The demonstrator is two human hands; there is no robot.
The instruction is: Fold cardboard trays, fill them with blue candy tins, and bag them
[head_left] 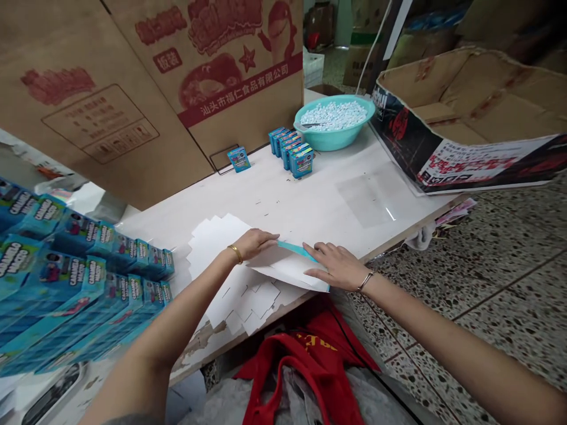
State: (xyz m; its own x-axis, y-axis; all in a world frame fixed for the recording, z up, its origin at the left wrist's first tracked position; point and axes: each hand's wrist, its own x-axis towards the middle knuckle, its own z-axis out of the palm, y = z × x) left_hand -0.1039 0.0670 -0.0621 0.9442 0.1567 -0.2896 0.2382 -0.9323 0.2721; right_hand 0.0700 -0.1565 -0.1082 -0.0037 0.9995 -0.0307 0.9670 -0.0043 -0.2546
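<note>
A white card sheet (287, 260) with a folded-up blue edge lies under both hands, near the table's front edge. My left hand (257, 243) holds its far left end, the fingers pressed together along the blue strip. At the other end, my right hand (334, 265) grips the sheet, with fingertips on the blue edge and the thumb lower on the white face. Loose flat white card blanks (221, 242) are spread in an overlapping pile beneath and to the left of the sheet.
Stacked blue boxes (66, 271) fill the left side. Several small blue boxes (302, 162) stand farther back, beside a turquoise basin (332, 140) of pale candies and a spoon. A large carton (177, 139) rises behind; an open box (487, 168) sits at right.
</note>
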